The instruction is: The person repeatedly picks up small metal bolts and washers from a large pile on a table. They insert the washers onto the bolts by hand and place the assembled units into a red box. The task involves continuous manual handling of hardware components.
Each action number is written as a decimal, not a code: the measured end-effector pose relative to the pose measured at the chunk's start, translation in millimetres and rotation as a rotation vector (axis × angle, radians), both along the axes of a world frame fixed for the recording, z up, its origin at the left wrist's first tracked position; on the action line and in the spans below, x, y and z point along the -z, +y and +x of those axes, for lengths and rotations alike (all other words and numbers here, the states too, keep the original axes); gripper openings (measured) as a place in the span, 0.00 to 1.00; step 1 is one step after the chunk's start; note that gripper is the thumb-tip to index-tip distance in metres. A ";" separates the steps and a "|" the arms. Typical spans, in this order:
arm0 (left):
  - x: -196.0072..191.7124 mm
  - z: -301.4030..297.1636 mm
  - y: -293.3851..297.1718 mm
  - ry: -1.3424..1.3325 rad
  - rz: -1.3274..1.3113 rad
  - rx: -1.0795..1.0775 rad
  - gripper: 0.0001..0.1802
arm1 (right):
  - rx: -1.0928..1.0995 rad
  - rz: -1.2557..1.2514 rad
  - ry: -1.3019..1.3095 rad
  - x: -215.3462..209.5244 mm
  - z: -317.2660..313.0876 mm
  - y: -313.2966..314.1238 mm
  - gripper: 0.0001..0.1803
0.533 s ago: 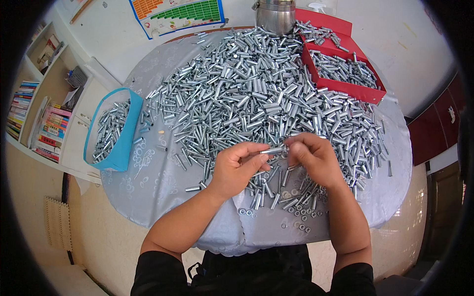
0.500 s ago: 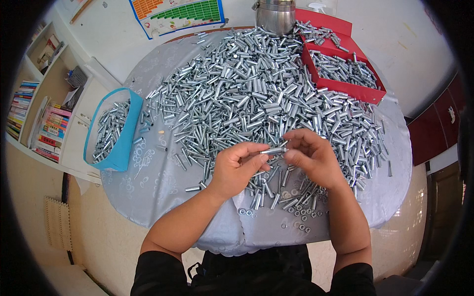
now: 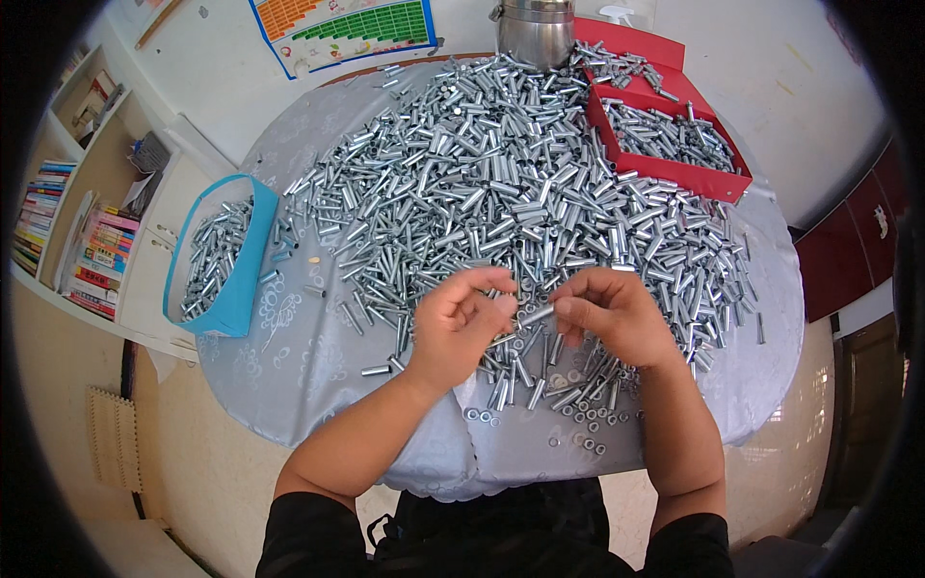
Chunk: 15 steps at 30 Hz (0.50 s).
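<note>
A round table (image 3: 318,390) under a pale patterned cloth fills the middle of the view. Across it spreads a great pile of silvery metal pieces (image 3: 482,183), mostly tubes and bolts. At left stands a bookshelf (image 3: 145,217). On the table's far right, an open red box (image 3: 674,175) holds more pieces; at its left edge, so does a blue box (image 3: 241,299). A colourful chart (image 3: 352,31) hangs on the wall behind, near a steel pot (image 3: 533,40).

At the near side of the pile are two bare hands. The left hand (image 3: 458,323) is loosely curled, its thumb and forefinger apart, seemingly empty. The right hand (image 3: 617,313) pinches one metal sleeve (image 3: 538,315) between thumb and fingers, its free end pointing toward the left hand. Small rings (image 3: 593,426) lie nearest the person.

The sleeve looks light, rigid, hard to break and smooth enough to slip; a fingertip hold around its barrel should suit. The chart and book spines carry print, mostly too small to read; the sleeve shows none.
</note>
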<state>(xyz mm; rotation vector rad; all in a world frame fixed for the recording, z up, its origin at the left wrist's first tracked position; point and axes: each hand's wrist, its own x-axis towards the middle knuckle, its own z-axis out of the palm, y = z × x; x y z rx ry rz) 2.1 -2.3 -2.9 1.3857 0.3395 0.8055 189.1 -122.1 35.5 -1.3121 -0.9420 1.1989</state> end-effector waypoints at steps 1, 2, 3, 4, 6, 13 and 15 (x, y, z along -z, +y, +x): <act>-0.9 -0.7 1.2 -0.002 0.005 -0.047 0.16 | -0.046 -0.079 -0.009 -4.7 3.8 -2.3 0.07; -2.8 -1.9 3.8 -0.003 0.011 -0.094 0.16 | -0.092 -0.124 -0.031 -7.2 6.5 -3.2 0.08; -3.7 -2.0 6.0 -0.004 0.016 -0.141 0.17 | -0.138 -0.169 -0.052 -9.2 9.0 -3.6 0.09; -3.9 -0.8 7.3 -0.028 -0.016 -0.155 0.17 | -0.182 -0.214 -0.075 -10.5 12.0 -3.8 0.10; -6.8 1.8 6.7 -0.041 -0.022 -0.150 0.17 | 0.246 0.162 0.197 5.9 25.3 -1.8 0.14; -0.6 1.0 5.3 -0.006 0.009 -0.169 0.15 | 0.558 0.480 0.329 -1.4 28.2 1.7 0.23; -0.8 1.9 5.9 -0.012 0.017 -0.191 0.13 | 0.601 0.408 0.266 5.6 30.0 2.5 0.18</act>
